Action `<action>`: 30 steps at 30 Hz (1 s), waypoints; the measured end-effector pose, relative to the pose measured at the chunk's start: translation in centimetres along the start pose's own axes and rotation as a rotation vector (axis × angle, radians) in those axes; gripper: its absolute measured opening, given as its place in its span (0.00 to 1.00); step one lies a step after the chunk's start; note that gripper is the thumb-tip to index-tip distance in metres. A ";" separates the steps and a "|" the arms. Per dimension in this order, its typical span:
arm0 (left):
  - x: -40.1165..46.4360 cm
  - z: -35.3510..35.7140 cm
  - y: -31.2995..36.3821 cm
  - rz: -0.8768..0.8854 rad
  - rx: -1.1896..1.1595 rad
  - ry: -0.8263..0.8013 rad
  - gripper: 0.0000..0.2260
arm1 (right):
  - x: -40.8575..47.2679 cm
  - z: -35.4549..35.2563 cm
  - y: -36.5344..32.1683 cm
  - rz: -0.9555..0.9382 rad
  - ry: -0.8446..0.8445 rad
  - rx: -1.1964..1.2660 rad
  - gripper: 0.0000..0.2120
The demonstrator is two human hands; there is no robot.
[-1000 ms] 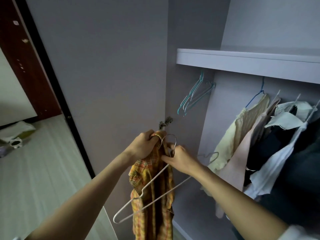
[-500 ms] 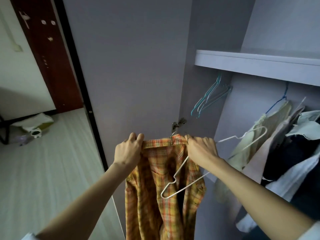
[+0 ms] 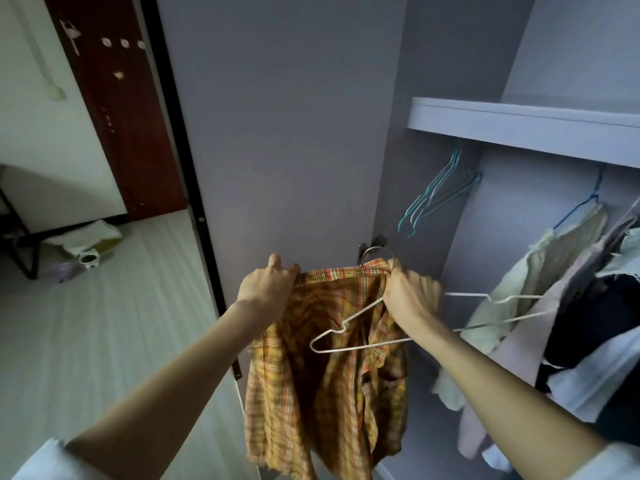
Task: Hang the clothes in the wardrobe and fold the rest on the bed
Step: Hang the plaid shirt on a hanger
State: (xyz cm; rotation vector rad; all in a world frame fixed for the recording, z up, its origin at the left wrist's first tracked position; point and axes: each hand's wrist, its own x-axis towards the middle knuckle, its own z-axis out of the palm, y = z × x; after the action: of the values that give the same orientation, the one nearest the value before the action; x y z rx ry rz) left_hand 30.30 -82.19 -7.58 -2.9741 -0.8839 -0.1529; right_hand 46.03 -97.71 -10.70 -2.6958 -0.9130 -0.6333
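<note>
at the open wardrobe door, both hands hold a yellow-and-orange plaid shirt at chest level. the left hand grips the shirt's top edge at its left end, fingers curled over the fabric. the right hand grips the top edge at its right end, and the same fist also holds a white wire hanger. the hanger's hook rises just above the shirt's top edge beside the right hand; one shoulder of the hanger lies across the shirt front, the other projects to the right toward the hanging clothes. the shirt hangs free below the hands, spread between them, and is not yet threaded onto the hanger. it is in front of the wardrobe's left side wall, outside the hanging compartment. inside, beneath the shelf, several teal hangers hang bare at the left end, and garments hang in a row at the right. pale floor extends left of the door.
</note>
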 end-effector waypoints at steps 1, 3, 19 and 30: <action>0.0 -0.2 0.0 0.012 0.012 -0.038 0.18 | 0.0 0.2 -0.2 0.028 0.009 0.030 0.13; 0.1 -0.6 0.5 0.057 0.001 -0.102 0.18 | 0.1 0.5 -0.2 0.109 0.005 0.174 0.11; -0.2 4.0 3.3 0.187 -0.339 0.013 0.06 | 1.2 -0.4 -0.4 0.087 -0.351 0.821 0.10; -0.7 1.7 1.1 0.343 -0.268 0.137 0.14 | -0.8 -0.4 4.1 0.144 -1.284 1.418 0.46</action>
State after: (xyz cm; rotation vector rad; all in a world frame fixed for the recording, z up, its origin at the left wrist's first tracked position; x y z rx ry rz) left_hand 30.45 -83.41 -9.38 -3.2510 -0.3532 -0.4900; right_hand 47.84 -101.44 -10.97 -1.4668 -0.7730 1.4125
